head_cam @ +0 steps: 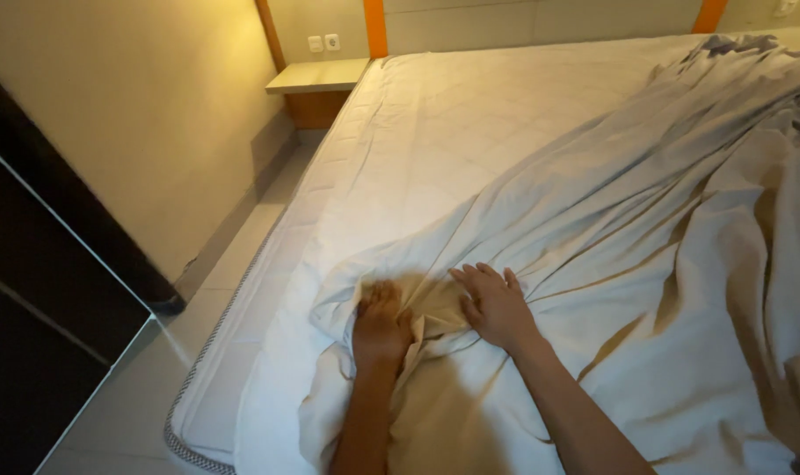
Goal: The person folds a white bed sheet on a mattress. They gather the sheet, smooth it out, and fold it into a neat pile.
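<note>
A big, crumpled, cream-white cloth bed sheet (611, 246) is spread over the right side and the near end of a wide white quilted mattress (418, 123). The sheet is bunched up in many long folds, and its edge is hung over the near corner of the bed.

The left hand (381, 321) is pressed down into a bunch of the sheet near that corner. Its fingers are curled shut, and a fold of the cloth is gripped in them. The right hand (495, 303) is laid flat on the sheet just beside the left hand. Its fingers are open and spread a little, and nothing is gripped by it. A small hump of cloth is seen between the two hands.

The left part of the mattress is left bare. A pale tiled floor (145, 387) is seen beside the bed. A small wooden bedside shelf (316, 77) is fixed to the wall at the far end.
</note>
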